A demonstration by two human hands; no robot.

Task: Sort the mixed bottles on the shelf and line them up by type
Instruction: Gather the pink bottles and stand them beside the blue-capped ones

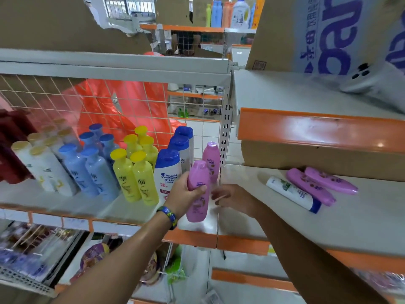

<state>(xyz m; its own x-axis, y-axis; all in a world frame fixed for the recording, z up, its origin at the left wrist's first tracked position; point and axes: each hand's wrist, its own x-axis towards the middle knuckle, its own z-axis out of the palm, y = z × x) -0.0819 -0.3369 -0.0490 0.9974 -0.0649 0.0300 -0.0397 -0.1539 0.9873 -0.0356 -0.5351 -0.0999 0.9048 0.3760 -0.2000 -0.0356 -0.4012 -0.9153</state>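
My left hand (185,194) grips a pink bottle (197,191) upright over the front of the left shelf (65,205). Another pink bottle (211,160) stands behind it by the shelf post. To the left stand rows of white bottles with blue caps (167,170), yellow bottles (135,172), light blue bottles (87,167) and white bottles with gold caps (43,170). My right hand (232,197) hovers just right of the held bottle, fingers loosely curled, holding nothing. On the right shelf (328,222) lie two pink bottles (317,185) and a white bottle (293,194).
A wire mesh backs the left shelf, with an orange plastic bag (122,106) behind it. A cardboard box (328,34) and a phone (372,82) sit on the upper right shelf. Another cardboard box (317,156) overhangs the lying bottles. Dark red packs (11,148) sit far left.
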